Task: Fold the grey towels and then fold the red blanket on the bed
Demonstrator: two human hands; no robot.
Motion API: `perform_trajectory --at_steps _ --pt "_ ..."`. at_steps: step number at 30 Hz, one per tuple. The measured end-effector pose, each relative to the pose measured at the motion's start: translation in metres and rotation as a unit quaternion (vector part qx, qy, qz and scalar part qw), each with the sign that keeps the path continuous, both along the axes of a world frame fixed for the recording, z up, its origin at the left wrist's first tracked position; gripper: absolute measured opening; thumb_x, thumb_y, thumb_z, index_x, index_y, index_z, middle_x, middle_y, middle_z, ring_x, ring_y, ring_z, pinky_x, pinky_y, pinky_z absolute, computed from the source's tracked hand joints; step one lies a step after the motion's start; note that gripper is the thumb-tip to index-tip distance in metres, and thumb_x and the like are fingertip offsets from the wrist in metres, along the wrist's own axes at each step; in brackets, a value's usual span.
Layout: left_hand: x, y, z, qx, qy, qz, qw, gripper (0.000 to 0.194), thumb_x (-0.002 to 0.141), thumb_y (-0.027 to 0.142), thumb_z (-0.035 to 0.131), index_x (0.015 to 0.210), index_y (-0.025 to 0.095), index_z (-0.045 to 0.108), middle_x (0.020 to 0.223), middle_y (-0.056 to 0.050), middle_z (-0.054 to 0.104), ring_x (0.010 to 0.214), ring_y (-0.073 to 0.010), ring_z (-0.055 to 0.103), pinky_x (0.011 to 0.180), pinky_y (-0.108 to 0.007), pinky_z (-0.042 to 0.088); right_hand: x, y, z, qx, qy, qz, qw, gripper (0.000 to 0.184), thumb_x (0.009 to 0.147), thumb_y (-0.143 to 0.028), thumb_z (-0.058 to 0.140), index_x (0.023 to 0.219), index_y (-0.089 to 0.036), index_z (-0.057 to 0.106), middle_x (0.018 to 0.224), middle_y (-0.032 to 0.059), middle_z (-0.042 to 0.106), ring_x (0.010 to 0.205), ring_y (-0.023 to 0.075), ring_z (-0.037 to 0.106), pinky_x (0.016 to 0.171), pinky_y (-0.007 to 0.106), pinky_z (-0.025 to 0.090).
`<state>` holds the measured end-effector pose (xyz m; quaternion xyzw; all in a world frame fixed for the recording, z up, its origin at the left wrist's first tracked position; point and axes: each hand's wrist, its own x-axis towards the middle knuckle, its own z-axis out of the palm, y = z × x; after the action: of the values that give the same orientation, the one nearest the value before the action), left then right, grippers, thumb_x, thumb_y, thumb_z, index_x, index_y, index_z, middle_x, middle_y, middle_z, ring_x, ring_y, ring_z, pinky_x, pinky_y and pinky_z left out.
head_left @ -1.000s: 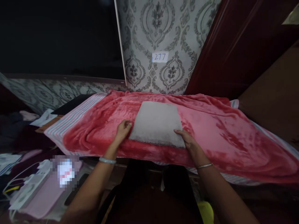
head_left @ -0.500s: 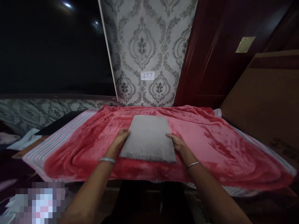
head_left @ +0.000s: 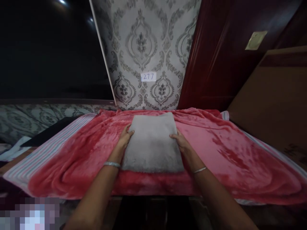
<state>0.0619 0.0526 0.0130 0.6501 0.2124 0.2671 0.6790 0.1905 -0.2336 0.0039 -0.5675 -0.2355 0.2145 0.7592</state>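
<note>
Two hands — left hand (head_left: 124, 140), right hand (head_left: 181, 144) — one grey towel (head_left: 152, 143), one red blanket (head_left: 227, 153), two bangles (head_left: 111, 164).
</note>
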Motion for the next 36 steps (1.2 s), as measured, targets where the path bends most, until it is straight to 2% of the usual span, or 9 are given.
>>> perform_trajectory --at_steps 4,8,12,16,19,21,25,30,36 --pt "0.004 0.002 -0.011 0.063 0.052 0.071 0.994 0.047 0.067 0.029 0.071 0.112 0.015 0.067 0.096 -0.008 0.073 0.087 -0.023 0.068 0.08 -0.037 0.055 0.016 0.001 -0.017 -0.052 0.019 -0.056 0.997 0.063 0.058 -0.034 0.07 0.12 -0.025 0.062 0.112 0.004 0.074 0.097 0.0279 0.068 0.087 0.043 0.056" --pt "0.001 -0.002 -0.024 0.062 0.071 0.077 0.993 0.041 0.074 0.03 0.066 0.111 0.013 0.068 0.107 -0.011 0.072 0.099 -0.0257 0.067 0.089 -0.039 0.054 0.019 -0.002 -0.041 -0.085 0.029 -0.088 0.992 0.06 0.067 -0.037 0.063 0.125 -0.023 0.06 0.117 0.0059 0.073 0.109 0.0282 0.066 0.096 0.046 0.053" --pt "-0.023 -0.017 -0.03 0.186 0.051 0.043 0.98 0.053 0.077 0.032 0.066 0.127 0.015 0.063 0.134 -0.014 0.064 0.125 -0.0287 0.058 0.106 -0.044 0.046 -0.005 -0.018 -0.051 -0.145 -0.123 -0.166 0.968 0.06 0.077 -0.04 0.06 0.135 -0.023 0.058 0.138 0.0097 0.061 0.127 0.0282 0.056 0.109 0.051 0.043" --pt "-0.072 -0.046 -0.028 0.436 0.065 -0.033 0.897 0.063 0.075 0.042 0.075 0.133 0.02 0.062 0.15 -0.014 0.053 0.143 -0.0325 0.042 0.121 -0.051 0.028 -0.052 -0.044 -0.05 -0.199 -0.374 -0.17 0.89 0.044 0.086 -0.046 0.063 0.124 -0.025 0.069 0.146 0.0103 0.055 0.138 0.0302 0.045 0.12 0.054 0.027" --pt "-0.102 -0.068 -0.024 0.521 0.077 -0.163 0.834 0.064 0.079 0.046 0.073 0.137 0.024 0.061 0.15 -0.011 0.054 0.144 -0.0316 0.042 0.123 -0.054 0.02 -0.081 -0.057 -0.05 -0.23 -0.468 -0.078 0.85 0.045 0.087 -0.046 0.067 0.128 -0.029 0.068 0.148 0.0071 0.054 0.138 0.0313 0.045 0.119 0.054 0.028" --pt "-0.111 -0.077 -0.022 0.537 0.079 -0.188 0.818 0.052 0.085 0.043 0.067 0.134 0.024 0.064 0.147 -0.01 0.057 0.142 -0.0298 0.045 0.123 -0.054 0.019 -0.089 -0.06 -0.052 -0.245 -0.483 -0.042 0.84 0.046 0.087 -0.043 0.066 0.131 -0.031 0.067 0.147 0.0064 0.056 0.135 0.0314 0.048 0.117 0.055 0.031" --pt "-0.105 -0.08 -0.024 0.525 0.073 -0.166 0.832 0.032 0.095 0.035 0.053 0.117 0.024 0.072 0.133 -0.01 0.068 0.131 -0.0264 0.056 0.115 -0.05 0.035 -0.086 -0.057 -0.058 -0.223 -0.449 -0.061 0.863 0.036 0.091 -0.034 0.056 0.124 -0.032 0.071 0.138 0.0041 0.064 0.129 0.0278 0.055 0.113 0.053 0.036" --pt "-0.093 -0.084 -0.039 0.51 0.051 -0.092 0.854 0.027 0.094 0.033 0.053 0.105 0.021 0.075 0.119 -0.013 0.074 0.115 -0.0281 0.066 0.103 -0.045 0.045 -0.08 -0.047 -0.052 -0.218 -0.36 -0.097 0.902 0.027 0.089 -0.037 0.057 0.104 -0.03 0.078 0.118 0.0053 0.073 0.112 0.029 0.064 0.103 0.05 0.045" --pt "-0.09 -0.089 -0.052 0.486 0.031 -0.02 0.873 0.025 0.096 0.035 0.053 0.1 0.022 0.074 0.107 -0.01 0.077 0.101 -0.0266 0.07 0.094 -0.041 0.049 -0.078 -0.035 -0.055 -0.231 -0.344 -0.161 0.896 0.029 0.089 -0.037 0.053 0.098 -0.026 0.078 0.102 0.0072 0.076 0.098 0.0293 0.066 0.093 0.045 0.049"
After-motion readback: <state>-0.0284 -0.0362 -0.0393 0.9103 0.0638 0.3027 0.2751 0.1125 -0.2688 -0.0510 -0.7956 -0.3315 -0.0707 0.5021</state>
